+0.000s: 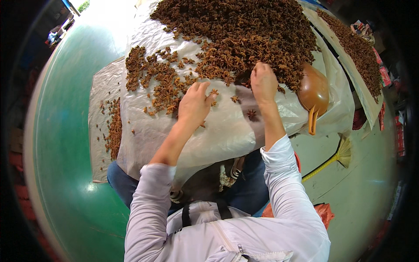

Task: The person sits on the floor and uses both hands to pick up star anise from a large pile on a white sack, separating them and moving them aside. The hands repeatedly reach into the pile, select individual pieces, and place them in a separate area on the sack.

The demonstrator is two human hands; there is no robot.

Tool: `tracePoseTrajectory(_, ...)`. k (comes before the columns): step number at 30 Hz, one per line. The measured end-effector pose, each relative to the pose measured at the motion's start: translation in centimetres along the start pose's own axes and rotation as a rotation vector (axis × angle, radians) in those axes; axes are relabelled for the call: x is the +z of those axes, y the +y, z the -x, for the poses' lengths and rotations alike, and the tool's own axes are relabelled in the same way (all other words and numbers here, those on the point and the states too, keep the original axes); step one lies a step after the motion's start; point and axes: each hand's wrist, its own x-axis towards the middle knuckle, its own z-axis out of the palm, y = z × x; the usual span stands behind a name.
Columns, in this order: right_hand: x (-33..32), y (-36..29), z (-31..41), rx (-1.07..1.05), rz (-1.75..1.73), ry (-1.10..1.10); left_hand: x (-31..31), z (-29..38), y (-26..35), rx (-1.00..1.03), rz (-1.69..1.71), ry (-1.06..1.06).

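A large heap of dried star anise [242, 29] covers the far part of a translucent plastic sheet [226, 134] in front of me. My left hand [195, 102] rests low over the sheet, thumb apart from the fingers, beside a smaller spread of star anise [165, 86]. A few pieces lie close to its thumb. At the heap's near edge, my right hand [264, 84] has its fingers curled downward; whether they pinch a piece is hidden. Between the hands lie single star anise [234, 98], and another star anise [251, 113] sits nearer me.
A brown plastic scoop [314, 86] lies face down against the heap's right side. Farther right, another sheet bears more star anise [356, 49]. A yellow-handled broom [343, 152] and a red plastic bag [324, 213] are on the floor. Lower left is a mat [98, 137] with dark brown pieces.
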Motion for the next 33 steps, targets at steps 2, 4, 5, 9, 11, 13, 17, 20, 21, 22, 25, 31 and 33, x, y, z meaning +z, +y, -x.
tracePoseTrajectory(2, 1.5, -0.6, 0.7, -0.037, 0.076, -0.047, 1.9, -1.1, -0.4, -0.017, -0.172, -0.119)
tracePoseTrajectory(4, 2.7, -1.8, 1.4, -0.221, -0.152, -0.076, 2.6, -1.5, -1.5, -0.005, -0.252, -0.188)
tracePoseTrajectory(5, 2.9, -2.3, 1.6, -0.259, -0.256, -0.130, 2.3, -1.5, -2.2, -0.010, -0.226, -0.179)
tracePoseTrajectory(9, 1.8, -3.6, 1.0, -0.058, -0.636, -0.192, 0.1, -0.2, -4.6, 0.009, -0.052, -0.052)
tracePoseTrajectory(11, 0.8, -3.8, 0.6, 0.114, -0.770, -0.233, -0.8, 0.3, -5.1, 0.005, 0.039, 0.006)
tracePoseTrajectory(13, 0.3, -3.9, 0.6, 0.122, -0.674, -0.173, -1.4, 0.6, -5.3, -0.221, 0.232, -0.103)
tracePoseTrajectory(17, 1.1, -4.0, 1.0, 0.223, -0.651, -0.230, -1.8, 0.8, -5.3, -0.279, 0.385, -0.097)
tracePoseTrajectory(20, 1.0, -3.9, 0.7, -0.011, -0.521, -0.185, -2.1, 1.0, -5.4, -0.348, 0.651, -0.119)
tracePoseTrajectory(21, 0.5, -3.8, 0.5, -0.119, -0.447, -0.183, -2.2, 1.0, -5.5, -0.362, 0.790, -0.109)
tracePoseTrajectory(22, -0.3, -3.8, 0.2, -0.283, -0.214, -0.061, -2.3, 1.1, -5.6, -0.352, 0.938, -0.109)
tracePoseTrajectory(25, -3.0, -4.2, -0.4, -0.315, -0.412, -0.225, -2.7, 1.4, -5.5, -0.474, 1.029, -0.092)
tracePoseTrajectory(31, -2.2, -8.3, 4.2, -0.027, -0.917, -0.746, -2.3, 3.0, -3.5, -0.471, 1.359, -0.072)
tracePoseTrajectory(33, -1.5, -8.7, 5.1, -0.031, -0.797, -0.766, -1.9, 3.6, -3.0, -0.386, 1.113, 0.017)
